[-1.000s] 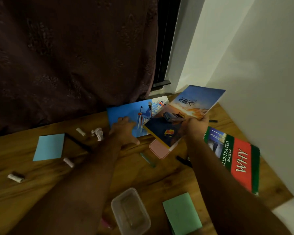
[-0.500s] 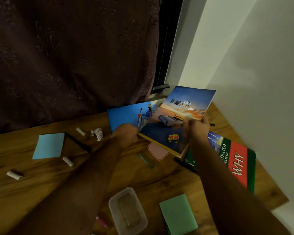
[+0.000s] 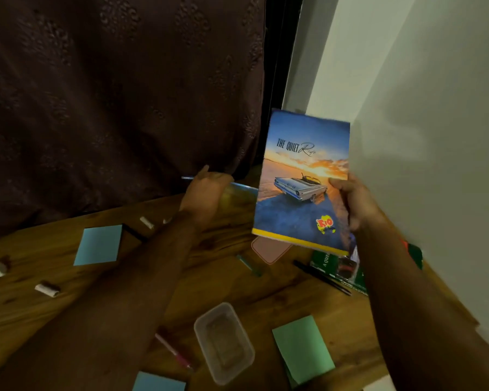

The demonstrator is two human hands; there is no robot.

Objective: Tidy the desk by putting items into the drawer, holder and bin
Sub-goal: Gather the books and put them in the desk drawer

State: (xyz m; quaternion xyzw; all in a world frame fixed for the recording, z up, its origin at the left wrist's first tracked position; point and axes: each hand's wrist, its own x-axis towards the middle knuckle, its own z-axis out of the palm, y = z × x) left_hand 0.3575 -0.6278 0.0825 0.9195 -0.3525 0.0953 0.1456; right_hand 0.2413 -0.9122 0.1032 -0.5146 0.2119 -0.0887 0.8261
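Head view, centre right: glossy notebook (image 3: 302, 179) with a car-at-sunset cover, raised upright off the wooden desk (image 3: 54, 311), right hand (image 3: 350, 203) clamped on its right edge. Centre: left hand (image 3: 206, 190) gripping a thin blue book (image 3: 243, 187), mostly hidden. Scattered below: clear plastic tub (image 3: 223, 342), flat blue (image 3: 99, 245) and green sticky notes (image 3: 302, 348), black pen (image 3: 321, 277).

Bare desk wood (image 3: 288, 292) lies open at centre, between the clear plastic tub (image 3: 223, 341) at 6 o'clock and the pink card (image 3: 268, 251) at 12. At 3 o'clock a black pen (image 3: 321, 277) and green book (image 3: 339, 270) block the way; at 9 the left forearm (image 3: 141, 277) crosses the desk. The curtain (image 3: 119, 94) closes off 11, the wall (image 3: 435, 136) 2.
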